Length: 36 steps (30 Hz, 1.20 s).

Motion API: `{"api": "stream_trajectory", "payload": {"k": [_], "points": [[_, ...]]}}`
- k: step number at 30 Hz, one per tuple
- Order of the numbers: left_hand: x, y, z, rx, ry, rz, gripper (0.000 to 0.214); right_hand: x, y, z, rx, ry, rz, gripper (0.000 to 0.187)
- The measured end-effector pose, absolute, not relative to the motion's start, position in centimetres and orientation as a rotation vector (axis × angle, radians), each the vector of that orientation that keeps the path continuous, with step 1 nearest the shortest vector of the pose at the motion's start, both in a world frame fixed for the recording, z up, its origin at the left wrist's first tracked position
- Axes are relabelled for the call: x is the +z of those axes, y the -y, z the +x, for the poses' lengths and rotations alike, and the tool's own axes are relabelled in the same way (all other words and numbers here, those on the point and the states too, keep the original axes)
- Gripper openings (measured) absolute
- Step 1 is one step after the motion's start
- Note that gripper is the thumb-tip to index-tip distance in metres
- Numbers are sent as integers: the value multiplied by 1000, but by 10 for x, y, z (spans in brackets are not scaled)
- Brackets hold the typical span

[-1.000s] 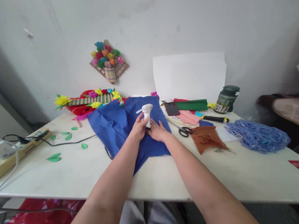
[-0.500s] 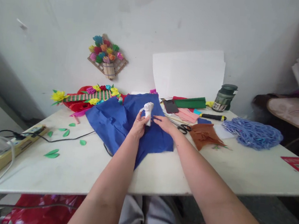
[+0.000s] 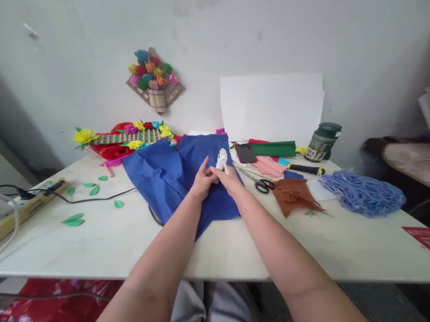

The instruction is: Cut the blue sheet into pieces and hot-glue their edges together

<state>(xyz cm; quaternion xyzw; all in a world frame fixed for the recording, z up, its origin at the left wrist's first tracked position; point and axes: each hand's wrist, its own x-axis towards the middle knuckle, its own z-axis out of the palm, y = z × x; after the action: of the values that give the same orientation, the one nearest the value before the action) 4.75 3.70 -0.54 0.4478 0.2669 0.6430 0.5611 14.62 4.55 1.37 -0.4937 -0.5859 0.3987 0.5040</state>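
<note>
A small white bundle [image 3: 222,156], which looks like twisted paper or cloth, stands up between my hands with a short white end sticking out at the right. My right hand [image 3: 230,177] is closed round its lower part. The fingers of my left hand [image 3: 203,182] meet the bundle's base from the left, one digit pointing up; their exact grip is partly hidden. Beneath both hands a creased blue sheet [image 3: 159,170] is spread over the white table [image 3: 110,245]. Black-handled scissors [image 3: 264,186] lie right of my right hand.
Brown crinkled material [image 3: 295,194], blue cord [image 3: 363,194] and a dark green jar [image 3: 322,142] are at the right. Green paper leaves [image 3: 73,219] and a power strip [image 3: 7,219] lie left. A flower-decorated piece [image 3: 127,137] sits behind the blue sheet.
My right hand has moved left and taken hold of the white bundle, which was in my left hand alone. The bundle has shifted slightly right and turned.
</note>
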Motion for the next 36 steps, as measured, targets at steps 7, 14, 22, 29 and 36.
{"api": "stream_trajectory", "payload": {"k": [7, 14, 22, 29, 36], "points": [[16, -33, 39, 1431, -647, 885, 60, 11, -51, 144, 965, 1209, -1112, 14], [31, -44, 23, 1151, -768, 997, 35, 35, -42, 162, 1135, 898, -937, 5], [9, -56, 16, 1052, -1049, 1723, 36, 49, -34, 198, 1161, 1053, -961, 9], [-8, -51, 10, 1023, -1114, 2379, 33, 43, -38, 217, 981, 1206, -1291, 3], [-11, -42, 13, 800, -1355, 2521, 67, 48, -34, 224, 1100, 1196, -1347, 13]]}}
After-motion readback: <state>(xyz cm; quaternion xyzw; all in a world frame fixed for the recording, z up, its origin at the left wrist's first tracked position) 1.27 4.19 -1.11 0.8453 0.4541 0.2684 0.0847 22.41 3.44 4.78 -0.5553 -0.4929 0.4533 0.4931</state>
